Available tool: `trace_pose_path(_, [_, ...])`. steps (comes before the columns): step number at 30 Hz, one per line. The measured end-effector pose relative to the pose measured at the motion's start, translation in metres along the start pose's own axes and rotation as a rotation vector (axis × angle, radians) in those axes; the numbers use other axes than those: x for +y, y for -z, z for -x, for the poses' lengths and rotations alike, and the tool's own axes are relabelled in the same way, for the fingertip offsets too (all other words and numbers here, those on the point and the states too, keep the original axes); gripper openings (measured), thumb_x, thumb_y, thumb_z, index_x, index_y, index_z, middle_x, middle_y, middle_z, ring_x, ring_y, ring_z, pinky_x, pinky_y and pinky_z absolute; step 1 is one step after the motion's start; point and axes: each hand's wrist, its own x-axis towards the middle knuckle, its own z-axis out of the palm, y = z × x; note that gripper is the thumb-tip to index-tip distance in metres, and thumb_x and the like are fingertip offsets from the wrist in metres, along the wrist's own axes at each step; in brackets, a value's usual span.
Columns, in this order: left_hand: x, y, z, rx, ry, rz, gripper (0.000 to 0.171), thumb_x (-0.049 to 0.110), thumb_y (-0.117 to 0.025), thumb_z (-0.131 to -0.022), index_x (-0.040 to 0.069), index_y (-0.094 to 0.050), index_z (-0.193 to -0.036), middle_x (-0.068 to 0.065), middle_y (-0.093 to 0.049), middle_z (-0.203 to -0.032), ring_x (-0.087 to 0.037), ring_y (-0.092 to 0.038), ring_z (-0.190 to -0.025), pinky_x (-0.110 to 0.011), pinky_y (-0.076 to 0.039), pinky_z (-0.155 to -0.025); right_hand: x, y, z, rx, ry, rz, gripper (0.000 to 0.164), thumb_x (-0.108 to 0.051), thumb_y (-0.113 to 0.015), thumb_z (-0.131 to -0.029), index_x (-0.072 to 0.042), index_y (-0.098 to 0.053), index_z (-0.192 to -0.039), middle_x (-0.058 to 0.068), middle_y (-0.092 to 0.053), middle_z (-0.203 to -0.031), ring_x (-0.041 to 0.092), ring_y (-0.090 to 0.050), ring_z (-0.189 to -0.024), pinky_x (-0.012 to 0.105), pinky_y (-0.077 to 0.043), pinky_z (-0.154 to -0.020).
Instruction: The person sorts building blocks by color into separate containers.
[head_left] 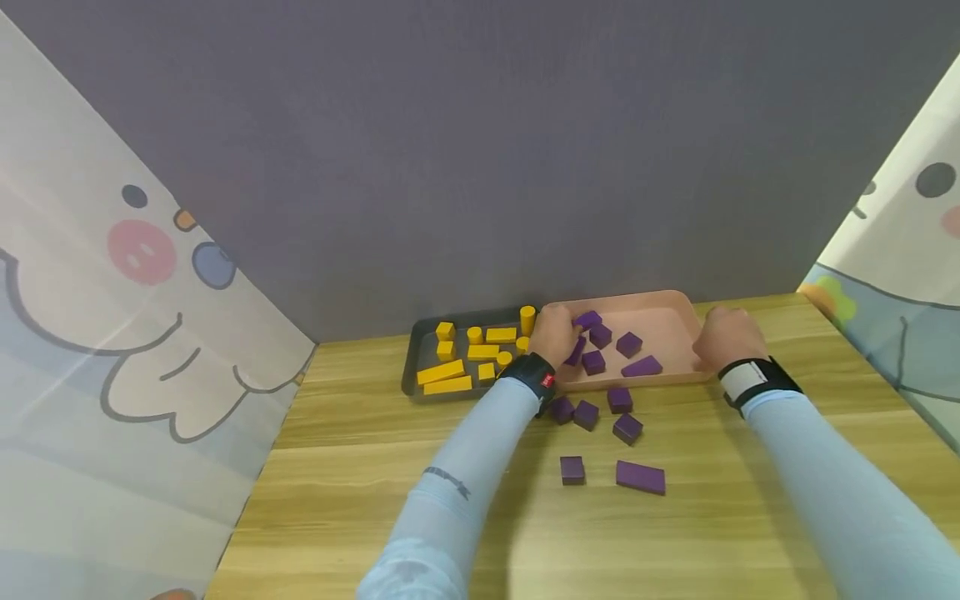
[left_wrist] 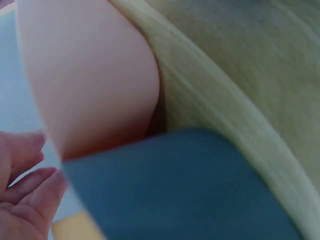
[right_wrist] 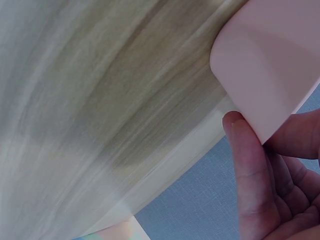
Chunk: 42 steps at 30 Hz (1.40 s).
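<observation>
At the back of the table, a pink tray (head_left: 663,333) holds several purple blocks (head_left: 629,343). My right hand (head_left: 731,336) grips its right end, thumb and finger pinching the rim of the pink wall (right_wrist: 270,60) in the right wrist view. At the left end, my left hand (head_left: 553,333) holds the rim beside the purple blocks. In the left wrist view its curled fingers (left_wrist: 37,200) straddle the spot where the pink and grey trays meet; the contact itself is partly hidden. The dark grey tray (head_left: 409,367), filled with several yellow blocks (head_left: 447,385), sits against that side.
Several purple cubes (head_left: 627,428) lie on the wooden table (head_left: 360,500) in front of the pink tray, along with a flat purple rectangular block (head_left: 641,477). A grey wall (head_left: 525,150) rises behind the trays. Printed cartoon panels (head_left: 82,350) flank both sides.
</observation>
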Motion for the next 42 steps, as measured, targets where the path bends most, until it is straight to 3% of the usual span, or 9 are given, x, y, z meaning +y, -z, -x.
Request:
trace_pose_path(5, [-0.005,0.009,0.005,0.031,-0.073,0.051,0.026,0.022,-0.069,-0.099,0.015,-0.075,-0.124,0.0,-0.078,-0.117,-0.01,-0.074,-0.091,-0.015,-0.058,-0.073,0.002,0.0,0.002,0.0,0.008,0.004,0.022,-0.008,-0.074,-0.078,0.008,-0.06,-0.071,0.02,-0.06,-0.066,0.038,-0.056,-0.063,0.043,-0.048,-0.056])
trace_pose_path(10, [-0.013,0.027,0.019,0.036,-0.24,0.153,0.036,0.027,-0.061,-0.103,0.013,-0.067,-0.137,-0.003,-0.067,-0.074,-0.007,-0.045,-0.046,-0.014,-0.033,-0.042,0.007,0.002,0.0,-0.004,-0.003,-0.003,0.025,-0.009,-0.076,-0.077,0.008,-0.059,-0.071,0.021,-0.06,-0.065,0.038,-0.057,-0.062,0.044,-0.05,-0.054])
trace_pose_path(13, [-0.02,0.036,0.03,0.022,-0.342,0.151,0.041,0.028,-0.059,-0.104,0.018,-0.06,-0.144,-0.002,-0.059,-0.07,-0.01,-0.043,-0.045,-0.016,-0.035,-0.044,0.008,0.002,-0.004,-0.003,-0.009,-0.015,0.024,-0.009,-0.073,-0.079,0.007,-0.059,-0.07,0.019,-0.059,-0.063,0.037,-0.056,-0.06,0.042,-0.049,-0.052])
trace_pose_path(17, [-0.031,0.04,0.046,-0.004,-0.501,-0.002,0.048,0.025,-0.058,-0.105,0.013,-0.051,-0.151,-0.008,-0.072,-0.127,-0.016,-0.073,-0.106,-0.014,-0.056,-0.087,0.009,0.001,-0.009,-0.009,-0.001,-0.01,0.023,-0.01,-0.071,-0.08,0.007,-0.058,-0.07,0.018,-0.058,-0.062,0.036,-0.055,-0.059,0.04,-0.047,-0.05])
trace_pose_path(20, [-0.036,0.037,0.056,-0.035,-0.605,-0.202,0.05,0.02,-0.056,-0.106,0.008,-0.045,-0.154,-0.01,-0.048,-0.158,-0.024,-0.045,-0.148,-0.025,-0.048,-0.108,0.012,0.002,-0.013,-0.006,0.01,-0.003,0.023,-0.009,-0.071,-0.079,0.005,-0.057,-0.067,0.018,-0.057,-0.062,0.036,-0.055,-0.059,0.041,-0.047,-0.05])
trace_pose_path(24, [-0.036,0.025,0.065,-0.091,-0.708,-0.407,0.049,0.012,-0.052,-0.107,0.011,-0.043,-0.156,-0.008,-0.044,-0.161,-0.019,-0.042,-0.149,-0.022,-0.049,-0.106,0.021,0.004,-0.012,0.007,0.023,0.001,0.025,-0.008,-0.072,-0.078,0.001,-0.055,-0.062,0.015,-0.057,-0.06,0.036,-0.056,-0.059,0.042,-0.047,-0.05])
trace_pose_path(30, [-0.029,0.006,0.074,-0.211,-0.793,-0.549,0.05,0.006,-0.053,-0.105,0.013,-0.046,-0.154,-0.004,-0.05,-0.157,-0.016,-0.048,-0.145,-0.025,-0.041,-0.116,0.03,0.005,-0.005,0.008,0.035,-0.002,0.025,-0.007,-0.071,-0.077,-0.001,-0.055,-0.058,0.014,-0.057,-0.059,0.037,-0.056,-0.061,0.045,-0.047,-0.053])
trace_pose_path(34, [-0.028,0.002,0.072,-0.181,-0.815,-0.607,0.044,0.009,-0.06,-0.103,0.016,-0.054,-0.147,0.001,-0.058,-0.15,-0.014,-0.057,-0.136,-0.022,-0.048,-0.109,0.03,0.002,-0.003,0.012,0.027,0.008,0.027,-0.006,-0.068,-0.078,-0.004,-0.052,-0.056,0.012,-0.055,-0.057,0.034,-0.053,-0.059,0.041,-0.044,-0.051])
trace_pose_path(42, [-0.036,0.006,0.057,-0.177,-0.806,-0.501,0.028,0.012,-0.068,-0.098,0.022,-0.07,-0.125,0.008,-0.074,-0.119,-0.005,-0.069,-0.1,-0.017,-0.058,-0.087,0.024,0.004,-0.011,0.012,0.003,0.004,0.024,-0.007,-0.066,-0.079,-0.001,-0.054,-0.06,0.015,-0.056,-0.06,0.035,-0.054,-0.06,0.042,-0.046,-0.051])
